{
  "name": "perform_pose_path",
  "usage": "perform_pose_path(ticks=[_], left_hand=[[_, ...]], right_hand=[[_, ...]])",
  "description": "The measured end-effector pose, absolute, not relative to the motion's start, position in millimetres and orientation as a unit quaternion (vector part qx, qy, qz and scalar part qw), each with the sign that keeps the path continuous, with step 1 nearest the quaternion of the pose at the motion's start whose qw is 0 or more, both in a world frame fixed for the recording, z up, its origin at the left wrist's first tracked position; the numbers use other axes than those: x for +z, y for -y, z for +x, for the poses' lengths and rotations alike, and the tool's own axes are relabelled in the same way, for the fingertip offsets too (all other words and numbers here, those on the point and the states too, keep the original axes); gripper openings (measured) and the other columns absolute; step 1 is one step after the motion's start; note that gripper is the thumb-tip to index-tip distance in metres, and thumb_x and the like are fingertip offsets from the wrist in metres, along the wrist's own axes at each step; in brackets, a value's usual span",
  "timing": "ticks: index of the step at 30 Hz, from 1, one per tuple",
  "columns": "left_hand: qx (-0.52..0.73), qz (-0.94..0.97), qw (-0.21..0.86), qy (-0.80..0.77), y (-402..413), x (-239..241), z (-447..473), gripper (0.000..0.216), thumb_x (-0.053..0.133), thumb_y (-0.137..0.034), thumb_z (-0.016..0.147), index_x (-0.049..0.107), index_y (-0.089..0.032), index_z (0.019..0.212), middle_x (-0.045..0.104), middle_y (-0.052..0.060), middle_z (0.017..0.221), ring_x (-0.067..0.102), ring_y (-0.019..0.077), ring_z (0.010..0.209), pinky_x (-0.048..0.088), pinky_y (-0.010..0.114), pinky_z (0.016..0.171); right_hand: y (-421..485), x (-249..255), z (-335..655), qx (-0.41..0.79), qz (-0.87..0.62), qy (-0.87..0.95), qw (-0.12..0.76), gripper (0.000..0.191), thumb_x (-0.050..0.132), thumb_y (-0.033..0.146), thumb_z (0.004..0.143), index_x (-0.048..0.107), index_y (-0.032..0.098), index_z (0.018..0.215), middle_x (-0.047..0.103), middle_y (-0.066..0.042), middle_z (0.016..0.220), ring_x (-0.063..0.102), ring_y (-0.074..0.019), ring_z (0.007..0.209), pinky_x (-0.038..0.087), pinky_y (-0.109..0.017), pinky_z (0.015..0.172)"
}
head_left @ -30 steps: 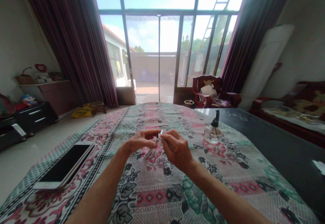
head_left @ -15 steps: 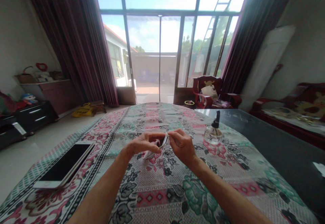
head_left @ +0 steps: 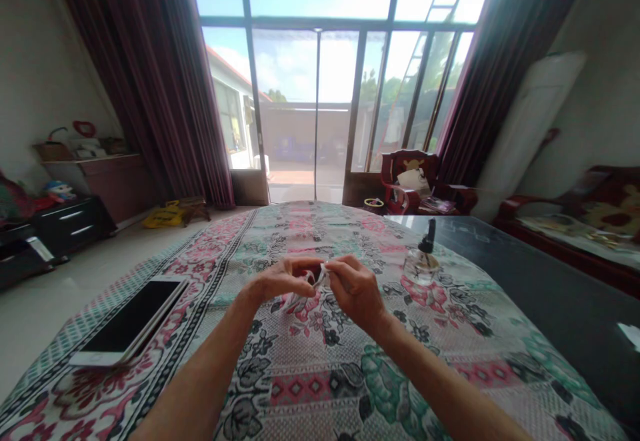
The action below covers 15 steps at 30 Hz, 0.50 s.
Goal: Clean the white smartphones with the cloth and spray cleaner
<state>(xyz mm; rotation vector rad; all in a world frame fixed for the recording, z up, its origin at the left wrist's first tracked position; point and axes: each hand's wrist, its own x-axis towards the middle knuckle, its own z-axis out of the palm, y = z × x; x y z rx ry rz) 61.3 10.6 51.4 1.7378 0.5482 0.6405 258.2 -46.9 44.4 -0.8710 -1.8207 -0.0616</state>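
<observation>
My left hand (head_left: 284,278) is curled above the middle of the table, thumb and fingers closed round a thin, clear, shiny-rimmed thing (head_left: 319,277) that resembles a pair of glasses. Most of it is hidden by the fingers, and a translucent part hangs blurred below the palm. Close on its right, my right hand (head_left: 356,288) pinches a small white, tissue-like piece (head_left: 324,268) against the rim. To the right of my hands stands a clear glass bottle (head_left: 421,266) with a black spray top, upright on the cloth.
A flowered tablecloth (head_left: 320,361) covers the round table. White-framed tablet (head_left: 133,321) lies at the left, apparently on another flat device. A dark tabletop (head_left: 520,288) adjoins at the right. Beyond are a red wooden chair (head_left: 407,174), a yellow bag (head_left: 163,216) on the floor and glass doors.
My right fingers have shifted slightly left along the rim, and more of the white piece shows at their tips. My left hand keeps its hold. The view has shifted slightly.
</observation>
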Motion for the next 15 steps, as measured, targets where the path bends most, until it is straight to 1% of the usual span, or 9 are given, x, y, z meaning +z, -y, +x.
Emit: perform_pose_path(ticks=[3,6,8,10,13,15], left_hand=[[0.248,0.754,0.57,-0.214,-7,54,65,0.062,0.076,-0.024,0.065,0.061,-0.024,0.125,0.065,-0.001,0.092,0.053,0.0147,0.082,0.042,0.027,0.075],[0.243,0.756,0.568,-0.214,-7,54,65,0.063,0.077,-0.024,0.065,0.061,-0.026,0.126,0.065,-0.002,0.093,0.052,0.0145,0.082,0.041,0.027,0.075],[0.249,0.758,0.561,-0.221,-8,53,64,0.062,0.077,-0.025,0.065,0.061,-0.025,0.125,0.066,-0.001,0.095,0.053,0.0161,0.086,0.042,0.028,0.078],[0.272,0.754,0.548,-0.239,-11,51,60,0.06,0.078,-0.026,0.064,0.063,-0.025,0.122,0.067,0.001,0.099,0.054,0.019,0.093,0.041,0.031,0.084],[0.307,0.732,0.541,-0.279,-15,50,56,0.06,0.08,-0.025,0.06,0.066,-0.023,0.118,0.068,0.003,0.106,0.053,0.0225,0.104,0.037,0.035,0.095],[0.315,0.72,0.545,-0.291,-16,50,55,0.06,0.08,-0.025,0.059,0.066,-0.022,0.117,0.067,0.003,0.11,0.053,0.0228,0.107,0.034,0.037,0.099]], right_hand=[[37,37,268,-0.031,-0.4,0.75,0.526,0.018,0.052,0.014,0.084,0.067,0.02,0.089,0.065,-0.005,0.083,0.062,-0.0156,0.077,0.052,-0.028,0.072],[34,34,270,-0.028,-0.415,0.743,0.525,0.018,0.052,0.013,0.083,0.068,0.02,0.089,0.065,-0.005,0.082,0.063,-0.0161,0.077,0.051,-0.028,0.072],[38,36,267,-0.024,-0.405,0.747,0.527,0.018,0.053,0.013,0.083,0.068,0.02,0.091,0.065,-0.005,0.083,0.063,-0.0159,0.078,0.051,-0.028,0.072],[44,41,260,-0.02,-0.382,0.754,0.534,0.018,0.052,0.014,0.084,0.067,0.021,0.092,0.065,-0.005,0.084,0.062,-0.0155,0.079,0.051,-0.028,0.072],[54,49,249,-0.004,-0.344,0.764,0.546,0.018,0.051,0.015,0.086,0.066,0.021,0.093,0.064,-0.004,0.085,0.062,-0.0146,0.08,0.052,-0.029,0.071],[57,51,246,0.009,-0.331,0.77,0.545,0.017,0.051,0.015,0.087,0.066,0.02,0.094,0.063,-0.004,0.086,0.061,-0.0142,0.081,0.052,-0.029,0.071]])
